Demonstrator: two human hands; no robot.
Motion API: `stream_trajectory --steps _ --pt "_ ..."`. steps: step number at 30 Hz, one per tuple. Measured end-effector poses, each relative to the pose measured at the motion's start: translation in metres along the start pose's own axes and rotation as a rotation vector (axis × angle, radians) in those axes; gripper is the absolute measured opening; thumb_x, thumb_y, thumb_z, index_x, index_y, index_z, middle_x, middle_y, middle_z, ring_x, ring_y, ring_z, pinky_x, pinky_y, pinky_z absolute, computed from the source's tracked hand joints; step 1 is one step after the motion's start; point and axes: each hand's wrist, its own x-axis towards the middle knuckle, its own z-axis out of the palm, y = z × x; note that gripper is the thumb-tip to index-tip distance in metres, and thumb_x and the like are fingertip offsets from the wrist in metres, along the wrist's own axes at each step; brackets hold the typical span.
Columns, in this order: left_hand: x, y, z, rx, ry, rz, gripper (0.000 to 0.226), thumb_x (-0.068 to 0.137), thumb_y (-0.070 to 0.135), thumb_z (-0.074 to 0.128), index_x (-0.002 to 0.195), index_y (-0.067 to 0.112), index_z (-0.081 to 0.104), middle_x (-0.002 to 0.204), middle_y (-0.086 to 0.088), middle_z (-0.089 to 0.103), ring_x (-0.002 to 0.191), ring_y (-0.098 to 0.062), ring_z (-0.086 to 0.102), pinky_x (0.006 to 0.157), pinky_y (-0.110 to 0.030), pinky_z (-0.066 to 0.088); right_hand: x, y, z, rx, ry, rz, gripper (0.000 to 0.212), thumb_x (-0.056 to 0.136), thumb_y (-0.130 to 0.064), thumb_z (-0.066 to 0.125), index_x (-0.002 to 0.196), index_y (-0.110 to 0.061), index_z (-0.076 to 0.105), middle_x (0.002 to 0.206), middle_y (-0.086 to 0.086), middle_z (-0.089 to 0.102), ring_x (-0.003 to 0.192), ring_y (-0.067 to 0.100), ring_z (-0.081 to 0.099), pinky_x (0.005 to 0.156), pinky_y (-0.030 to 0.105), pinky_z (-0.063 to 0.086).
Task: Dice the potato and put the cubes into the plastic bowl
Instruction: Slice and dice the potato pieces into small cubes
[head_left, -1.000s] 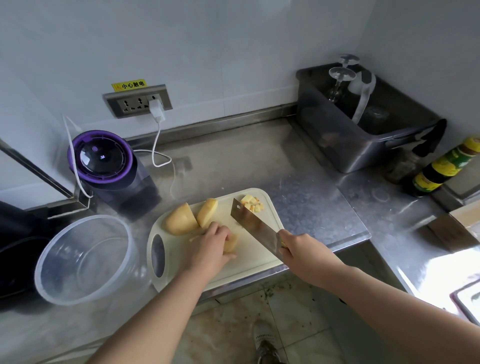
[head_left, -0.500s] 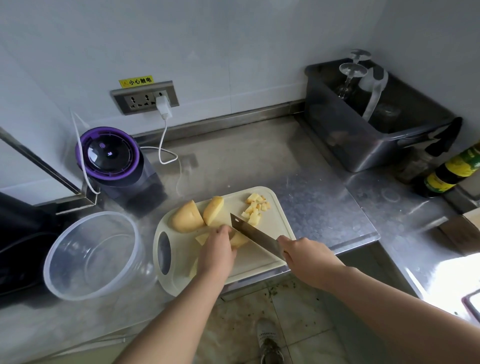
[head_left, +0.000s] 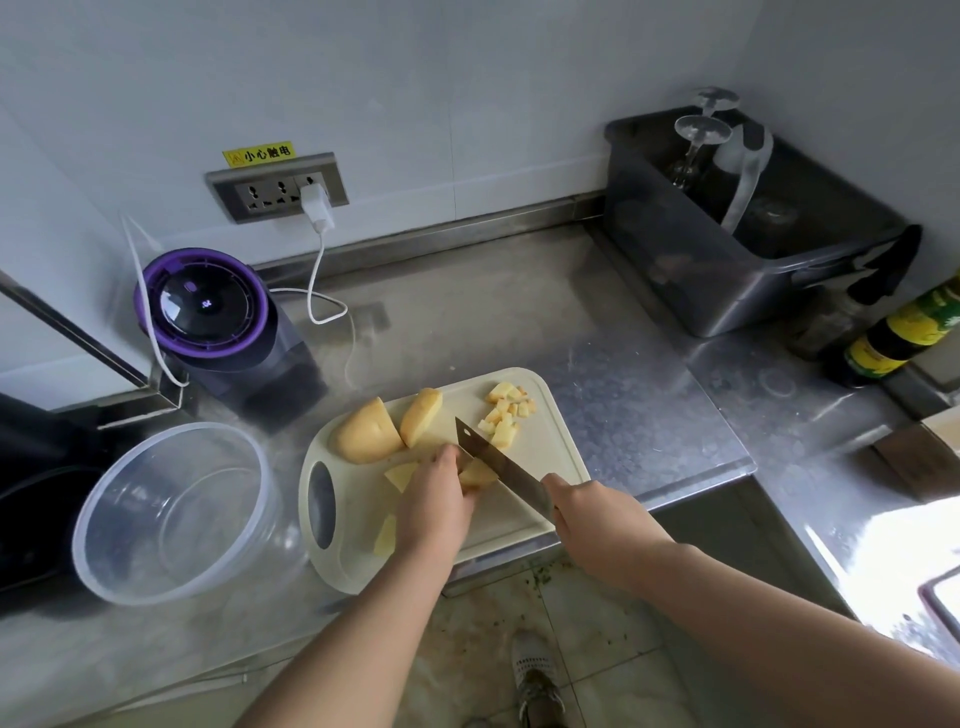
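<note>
- Steel tabletop in a kitchen corner, with a pale cutting board at its front edge.
- Your left grip curls over a small potato piece mid-board, pinning it down.
- Your right grip wraps the knife handle, blade against that piece.
- The potato is pale yellow, firm and probably slick where cut: keep it flat side down, fingertips tucked.
- Cubes sit heaped at the far edge; the plastic bowl on the left is empty.

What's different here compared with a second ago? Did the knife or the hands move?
The knife in the right hand came down from a raised tilt onto the potato piece that the left hand holds on the cutting board. Both grips stayed. The cube pile, the two big chunks and the empty plastic bowl stayed put.
</note>
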Motion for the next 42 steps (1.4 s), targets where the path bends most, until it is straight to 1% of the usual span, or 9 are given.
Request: stream_trajectory --steps 5,9,16,19,22,28,32,37,42 --pt "-0.001 0.003 0.0 0.034 0.004 -0.004 0.033 0.088 0.025 0.065 0.119 0.02 0.054 0.115 0.003 0.063 0.107 -0.019 0.06 0.082 -0.033 0.053 0.001 -0.001 -0.003 -0.002 -0.009 -0.003 0.017 0.098 -0.005 0.037 0.108 -0.019 0.038 0.079 0.005 0.052 0.064 0.019 0.048 0.055 0.032 0.04" --pt "0.005 0.005 -0.002 0.054 -0.038 0.092 0.033 0.091 0.023 0.062 0.122 0.023 0.053 0.118 0.006 0.062 0.107 -0.017 0.06 0.079 -0.03 0.05 -0.001 0.005 -0.009 0.086 0.011 0.03 0.01 0.099 -0.008 0.034 0.099 -0.016 0.04 0.078 0.007 0.053 0.063 0.02 0.047 0.055 0.032 0.038" --pt "0.029 0.0 -0.013 0.029 -0.191 0.233 0.035 0.084 0.013 0.068 0.116 0.019 0.054 0.118 0.002 0.062 0.111 -0.018 0.059 0.091 -0.036 0.05 -0.007 0.013 -0.01 0.183 0.049 0.058 0.016 0.1 -0.013 0.033 0.085 -0.015 0.036 0.069 0.005 0.046 0.057 0.02 0.039 0.051 0.031 0.031" --pt "0.018 -0.001 -0.016 0.006 -0.14 0.133 0.043 0.083 0.023 0.072 0.12 0.017 0.05 0.121 -0.001 0.054 0.11 -0.02 0.057 0.088 -0.033 0.049 -0.002 0.016 -0.013 0.079 0.067 0.047 0.01 0.099 -0.011 0.033 0.099 -0.015 0.042 0.07 0.004 0.05 0.06 0.022 0.048 0.053 0.033 0.039" --pt "-0.004 0.009 -0.011 -0.071 -0.089 -0.067 0.05 0.078 0.043 0.073 0.112 0.016 0.045 0.105 0.001 0.055 0.098 -0.02 0.057 0.071 -0.029 0.043 0.004 0.02 -0.019 -0.036 0.061 0.031 0.019 0.098 -0.007 0.035 0.11 -0.02 0.042 0.077 0.004 0.056 0.07 0.026 0.061 0.063 0.038 0.052" --pt "-0.011 0.033 0.014 0.131 0.035 -0.151 0.071 0.077 0.063 0.065 0.121 0.015 0.034 0.12 -0.006 0.054 0.104 -0.025 0.063 0.072 -0.031 0.047 0.012 0.024 -0.034 -0.194 0.068 -0.001 0.039 0.098 -0.004 0.037 0.129 -0.026 0.041 0.08 0.003 0.056 0.066 0.024 0.054 0.053 0.03 0.041" --pt "-0.007 0.035 0.017 0.121 0.07 -0.124 0.065 0.087 0.047 0.062 0.131 0.015 0.026 0.128 -0.009 0.05 0.106 -0.026 0.061 0.077 -0.031 0.049 0.013 0.024 -0.035 -0.194 0.073 -0.003 0.038 0.098 -0.005 0.037 0.129 -0.027 0.041 0.081 0.004 0.058 0.064 0.023 0.053 0.047 0.027 0.035" --pt "-0.001 0.017 0.007 -0.018 0.078 -0.097 0.05 0.089 0.017 0.064 0.13 0.019 0.035 0.124 -0.007 0.057 0.104 -0.026 0.062 0.076 -0.034 0.05 0.012 0.024 -0.03 -0.136 0.07 0.026 0.032 0.098 -0.005 0.037 0.124 -0.022 0.044 0.086 0.006 0.06 0.068 0.025 0.056 0.054 0.03 0.042" --pt "0.006 0.005 0.0 0.005 0.095 -0.06 0.036 0.093 0.018 0.058 0.128 0.02 0.05 0.126 0.0 0.058 0.109 -0.022 0.061 0.084 -0.034 0.051 0.007 0.014 -0.02 -0.048 0.047 0.038 0.019 0.097 -0.003 0.036 0.106 -0.02 0.039 0.074 0.002 0.049 0.067 0.023 0.055 0.056 0.032 0.044"
